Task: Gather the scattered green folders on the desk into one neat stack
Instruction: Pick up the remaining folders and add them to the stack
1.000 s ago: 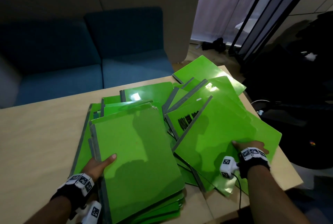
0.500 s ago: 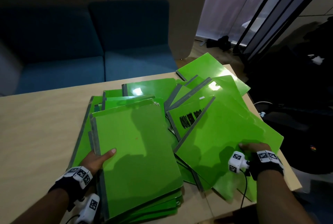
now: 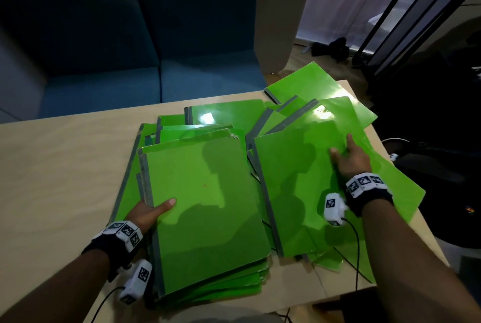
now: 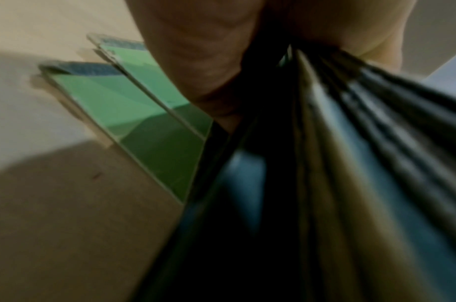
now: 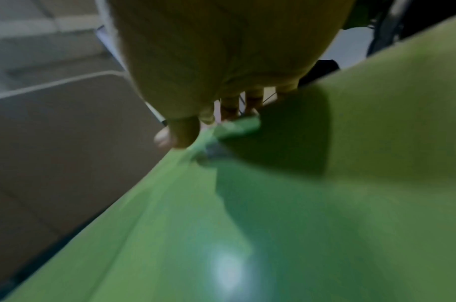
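We are mid-consolidation. Our left hand (image 3: 148, 212) grips the spine edge of the built stack (image 3: 208, 208), thumb on top. Our right hand (image 3: 350, 155) lies flat with straight fingers on the top loose folder (image 3: 299, 182), just right of the stack. More scattered folders (image 3: 320, 88) fan out beyond the right hand. Next, we judge, slide the pressed folder leftward onto the stack and square the edges.
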Tool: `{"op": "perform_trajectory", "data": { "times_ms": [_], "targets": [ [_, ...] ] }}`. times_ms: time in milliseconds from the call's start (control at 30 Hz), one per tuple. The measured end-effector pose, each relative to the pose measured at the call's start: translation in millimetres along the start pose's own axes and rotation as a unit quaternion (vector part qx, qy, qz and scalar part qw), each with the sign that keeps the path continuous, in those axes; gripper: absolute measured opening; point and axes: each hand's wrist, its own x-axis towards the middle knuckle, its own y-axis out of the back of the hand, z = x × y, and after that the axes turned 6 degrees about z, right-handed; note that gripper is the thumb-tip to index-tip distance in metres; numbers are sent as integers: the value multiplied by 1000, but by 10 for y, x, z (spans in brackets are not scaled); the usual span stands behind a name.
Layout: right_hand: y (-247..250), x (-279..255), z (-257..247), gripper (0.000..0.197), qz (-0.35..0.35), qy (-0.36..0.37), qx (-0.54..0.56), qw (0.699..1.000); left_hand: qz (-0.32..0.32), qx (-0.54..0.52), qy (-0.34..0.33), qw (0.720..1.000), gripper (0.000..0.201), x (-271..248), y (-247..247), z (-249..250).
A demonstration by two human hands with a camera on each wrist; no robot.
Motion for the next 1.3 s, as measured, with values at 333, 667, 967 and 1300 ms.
{"op": "perform_trajectory", "data": {
  "times_ms": [333, 667, 967, 1300],
  "targets": [
    [-130, -120, 335, 100, -39, -109, 10, 993, 18, 22, 11, 1000, 32, -95, 0, 75],
    [523, -152, 142, 57, 9, -77, 246, 966, 26, 58, 9, 998, 96, 43, 39, -49],
    [-726, -819, -669, 76, -130, 29, 161, 978, 44, 77, 20, 996, 110, 23, 26, -46],
    [-989, -860, -725, 31, -120, 153, 80, 978, -2, 40, 34, 999, 99, 28, 21, -52]
  ]
}}
